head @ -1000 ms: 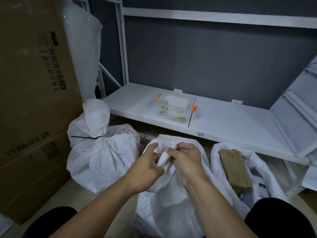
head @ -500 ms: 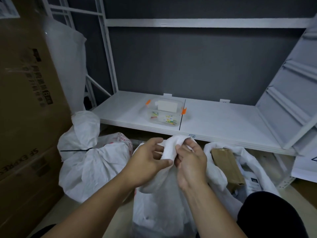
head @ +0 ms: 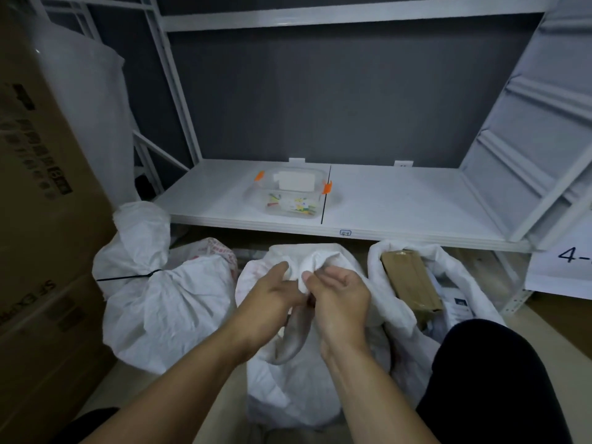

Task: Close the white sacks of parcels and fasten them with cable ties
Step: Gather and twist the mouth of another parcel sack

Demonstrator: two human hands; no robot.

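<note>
Sack (head: 298, 389), white woven plastic, crinkled, stands on the floor directly below my forearms, its mouth bunched into a soft neck. My left hand (head: 269, 302) and right hand (head: 341, 302) both pinch that gathered neck, thumbs nearly touching, fabric poking up between them. Tied sack (head: 166, 312) to the left, cinched with a black tie (head: 128, 277). Open sack (head: 413, 293) to the right, a brown parcel (head: 410, 283) showing inside. Clear box (head: 293, 195) sits on the shelf (head: 400, 203) beyond.
</note>
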